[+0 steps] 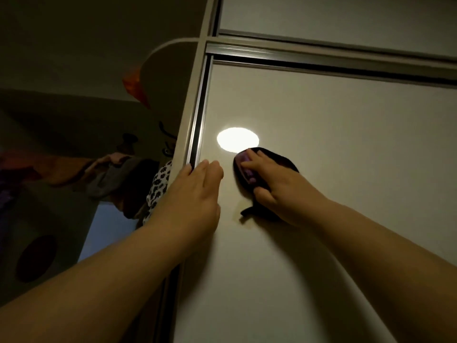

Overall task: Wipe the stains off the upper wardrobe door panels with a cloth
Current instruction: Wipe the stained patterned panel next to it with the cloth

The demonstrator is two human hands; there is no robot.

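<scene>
A pale wardrobe door panel (333, 157) fills the right of the view, seen from below. My right hand (279, 186) presses a dark cloth with a purple patch (247, 169) flat against the panel. Just below the cloth a faint brownish stain (243, 219) marks the panel. My left hand (195, 194) rests flat on the panel's left edge, fingers together, its fingertips at the metal door frame (197, 134). A bright oval light reflection (238, 139) sits directly above the cloth.
A metal rail (321, 58) runs across above the panel, with another panel (346, 16) above it. To the left, hooks hold hanging clothes (116, 174) and a black-and-white patterned fabric (158, 186). The room is dim.
</scene>
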